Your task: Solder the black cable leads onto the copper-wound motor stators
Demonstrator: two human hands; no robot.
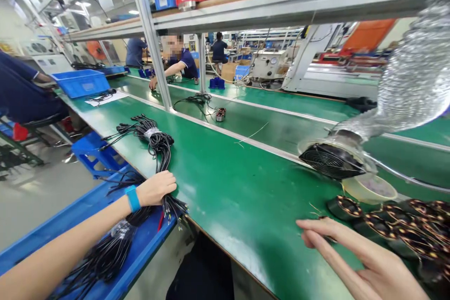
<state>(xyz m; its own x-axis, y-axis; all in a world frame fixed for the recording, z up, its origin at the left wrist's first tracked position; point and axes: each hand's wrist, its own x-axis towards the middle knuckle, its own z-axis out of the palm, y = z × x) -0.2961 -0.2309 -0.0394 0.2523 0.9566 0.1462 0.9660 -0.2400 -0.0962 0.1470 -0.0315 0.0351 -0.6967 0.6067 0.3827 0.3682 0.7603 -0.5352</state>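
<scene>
My left hand (156,189), with a blue band at the wrist, is closed around a bundle of black cables (161,147) at the near edge of the green bench. Clear wrap binds the bundle higher up, and stripped, coloured wire ends (176,207) stick out below my fist. To the right, my right hand (358,253) is held over the bench with its fingers stretched out and no object visible in them. Beside it stand several motor stators with copper windings (378,227). Part of the stator group is hidden behind that hand.
A blue tray (140,267) with more cable bundles sits below the bench edge at left. An extractor fan (330,161) on a foil duct (411,70) hangs above a pale bowl (372,188). A metal post (149,37) rises mid-bench. Another person works across the bench.
</scene>
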